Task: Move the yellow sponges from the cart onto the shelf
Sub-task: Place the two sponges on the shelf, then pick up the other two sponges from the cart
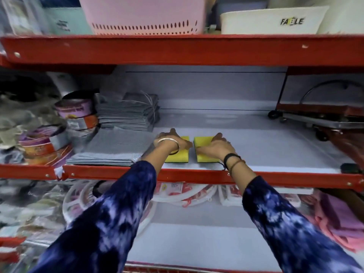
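Observation:
Two yellow sponges with dark green undersides lie side by side on the white middle shelf (266, 142), near its red front edge. My left hand (173, 141) rests on top of the left sponge (180, 155), fingers wrapped over it. My right hand (215, 146) covers the right sponge (203, 142) the same way. Both sponges touch the shelf surface and a narrow gap separates them. The cart shows only as a thin red and metal rim (167, 269) at the bottom edge.
Stacks of grey cloths (112, 148) sit just left of the sponges, with round tins (74, 113) further left. A folded trolley (323, 117) lies at the shelf's right end. Pink (141, 14) and white (271, 20) baskets stand on the shelf above.

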`<state>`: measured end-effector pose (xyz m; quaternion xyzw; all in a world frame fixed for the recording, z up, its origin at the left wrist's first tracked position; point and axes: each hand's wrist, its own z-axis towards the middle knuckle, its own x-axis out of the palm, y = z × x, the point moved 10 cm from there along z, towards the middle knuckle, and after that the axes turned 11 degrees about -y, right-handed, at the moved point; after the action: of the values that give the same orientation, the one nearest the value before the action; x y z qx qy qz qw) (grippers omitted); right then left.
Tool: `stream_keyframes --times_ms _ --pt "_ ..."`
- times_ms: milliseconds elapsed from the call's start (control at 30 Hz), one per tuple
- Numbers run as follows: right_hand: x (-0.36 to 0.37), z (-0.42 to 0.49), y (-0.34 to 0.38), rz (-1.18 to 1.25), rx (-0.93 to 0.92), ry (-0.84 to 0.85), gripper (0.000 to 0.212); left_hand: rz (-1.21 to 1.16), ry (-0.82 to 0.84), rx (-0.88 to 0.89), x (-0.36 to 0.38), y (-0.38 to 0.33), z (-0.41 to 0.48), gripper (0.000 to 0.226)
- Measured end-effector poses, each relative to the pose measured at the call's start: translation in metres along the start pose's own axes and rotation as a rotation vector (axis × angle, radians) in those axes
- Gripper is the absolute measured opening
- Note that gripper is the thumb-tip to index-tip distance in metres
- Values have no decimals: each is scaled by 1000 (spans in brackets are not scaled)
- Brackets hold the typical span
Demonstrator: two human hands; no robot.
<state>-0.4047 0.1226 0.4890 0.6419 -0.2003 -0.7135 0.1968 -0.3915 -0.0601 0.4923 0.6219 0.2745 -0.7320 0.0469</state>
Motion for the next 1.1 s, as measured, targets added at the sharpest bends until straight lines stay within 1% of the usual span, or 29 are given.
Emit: stream_keyframes --times_ms 200,333,400,467,567,633,667,700,733,900,1000,1100 --pt "28 19 -11 -21 49 10 100 56 -2 15 26 1 19 87" --pt "22 18 -14 -77 33 -46 98 42 34 60 28 2 23 80" --pt "11 11 -11 -89 -6 -94 95 -2 -2 47 18 8 22 80" --pt "-7 -5 -4 -22 -96 -216 85 -148 -111 58 3 11 14 70" --pt "-28 -52 3 191 -247 -382 62 -523 -414 241 -30 7 -34 44" --pt "-26 -94 1 270 -330 -435 48 -777 -604 375 -43 18 -90 29" --pt "-20 -113 -3 291 -362 -449 44 -843 -682 435 -41 26 -117 23" --pt "-10 -131 -10 307 -377 -444 40 -864 -724 466 -31 37 -141 20" --pt "2 -144 -18 317 -376 -421 39 -863 -731 475 -18 47 -159 19" --pt "84 -198 -80 253 -281 -184 38 -822 -522 360 75 99 -216 29" --pt "126 -225 -117 193 -212 -75 39 -740 -399 316 125 127 -241 34" --pt "171 -251 -154 109 -169 44 40 -628 -199 293 187 150 -266 39"
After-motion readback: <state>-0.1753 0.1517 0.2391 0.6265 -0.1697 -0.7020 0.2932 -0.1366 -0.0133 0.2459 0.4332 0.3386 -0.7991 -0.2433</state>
